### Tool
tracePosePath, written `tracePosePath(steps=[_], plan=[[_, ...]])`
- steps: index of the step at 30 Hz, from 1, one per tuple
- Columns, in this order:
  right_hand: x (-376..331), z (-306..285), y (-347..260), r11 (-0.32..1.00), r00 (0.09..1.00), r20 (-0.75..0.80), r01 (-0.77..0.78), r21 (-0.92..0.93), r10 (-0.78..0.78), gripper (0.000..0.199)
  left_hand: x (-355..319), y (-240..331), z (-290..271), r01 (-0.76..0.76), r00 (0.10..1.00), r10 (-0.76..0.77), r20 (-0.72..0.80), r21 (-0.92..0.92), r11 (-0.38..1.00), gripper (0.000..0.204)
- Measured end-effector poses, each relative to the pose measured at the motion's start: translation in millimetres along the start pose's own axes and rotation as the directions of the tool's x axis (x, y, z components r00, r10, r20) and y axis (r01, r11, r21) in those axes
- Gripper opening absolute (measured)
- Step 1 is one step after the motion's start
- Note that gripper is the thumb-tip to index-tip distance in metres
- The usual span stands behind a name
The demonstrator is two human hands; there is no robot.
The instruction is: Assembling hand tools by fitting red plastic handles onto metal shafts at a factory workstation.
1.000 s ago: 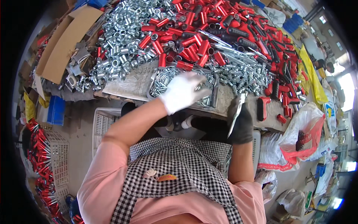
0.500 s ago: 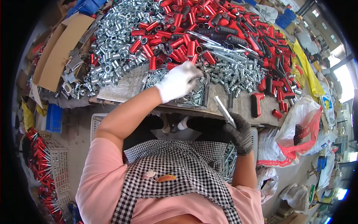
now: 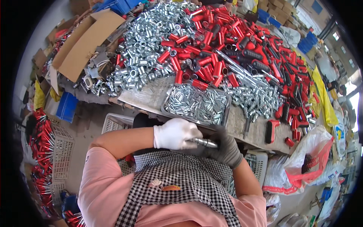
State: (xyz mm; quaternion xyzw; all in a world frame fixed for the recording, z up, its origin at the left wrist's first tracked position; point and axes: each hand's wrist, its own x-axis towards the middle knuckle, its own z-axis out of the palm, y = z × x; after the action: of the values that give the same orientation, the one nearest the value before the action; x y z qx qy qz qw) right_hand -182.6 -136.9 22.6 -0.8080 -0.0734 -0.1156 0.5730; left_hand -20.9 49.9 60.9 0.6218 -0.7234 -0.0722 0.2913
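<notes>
A metal rod (image 3: 204, 142) is gripped between both hands just below the tabletop (image 3: 151, 99) edge: the left hand (image 3: 174, 133) is clenched on it at 9 o'clock, the right hand (image 3: 226, 148) closed around it at 3. A tray (image 3: 226, 113) of pins lies at 12.

Left hand (image 3: 176, 133) in white glove; right hand (image 3: 226, 150) in dark grey glove; silver metal rod (image 3: 204, 142) between; apron (image 3: 181, 179) black-white check; shirt (image 3: 102, 189) pink; silver sleeves in grey tray (image 3: 223, 119); red handles (image 3: 211, 56) heaped; brown cardboard (image 3: 85, 41)
</notes>
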Motion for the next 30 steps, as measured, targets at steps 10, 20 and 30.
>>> tracePosePath(steps=[10, 20, 30], plan=[[-2, 11, -16, 0.988, 0.991, -0.006, -0.134, -0.073, 0.134, 0.079, 12, 3, 16, -0.043, 0.994, 0.024, 0.111, 0.173, 0.984, 0.036], [19, 22, -7, 0.963, 0.985, -0.048, -0.174, -0.205, 0.168, 0.081, 17, -13, 6, -0.036, 0.988, -0.005, 0.156, 0.254, 0.967, 0.029], [13, 7, -7, 0.974, 0.969, -0.103, -0.221, 0.038, 0.224, 0.057, 60, 13, -47, 0.142, 0.849, -0.308, 0.429, 0.376, 0.915, 0.030]])
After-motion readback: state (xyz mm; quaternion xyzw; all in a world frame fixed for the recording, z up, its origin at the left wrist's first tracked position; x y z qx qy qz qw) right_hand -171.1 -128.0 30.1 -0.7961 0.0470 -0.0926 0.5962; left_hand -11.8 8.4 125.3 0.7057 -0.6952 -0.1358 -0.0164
